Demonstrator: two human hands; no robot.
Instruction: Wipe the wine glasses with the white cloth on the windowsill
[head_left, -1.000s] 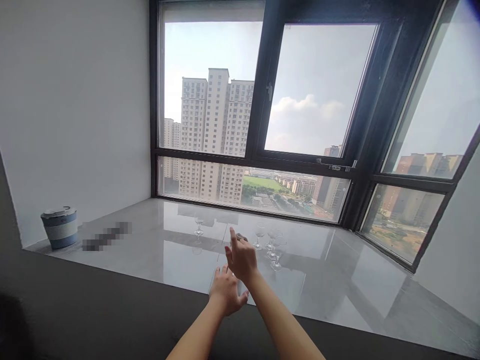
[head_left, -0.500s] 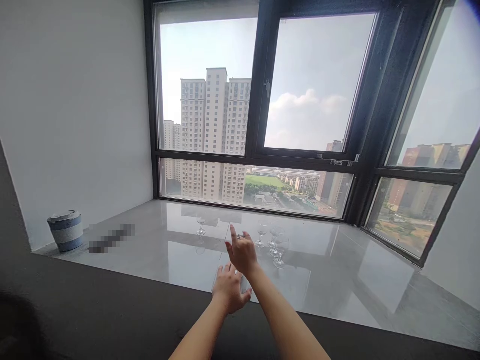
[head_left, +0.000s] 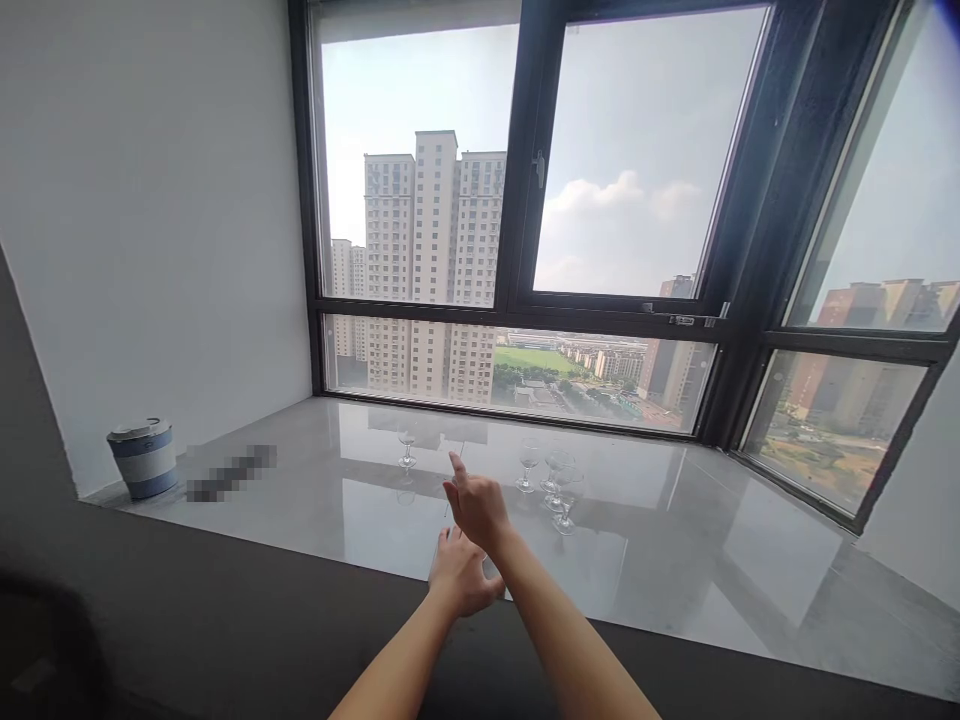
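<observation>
"So, what's the danger?"
"Leftward, one stemmed glass (head_left: 406,450) on the sill (head_left: 300,520). Left hand (head_left: 457,578), thumb apart; right hand (head_left: 480,505), pointing; whether either grip pinches anything, I can't tell. Rightward, clustered glasses (head_left: 567,490) could topple if that forearm (head_left: 559,610) swings."
"Any writing?"
"None readable."

Glossy, smooth windowsill (head_left: 675,575) (almost a mirror), goblets (head_left: 568,487) of clear smooth glass, matt wall (head_left: 165,220), metal-looking window frame (head_left: 521,230)
</observation>
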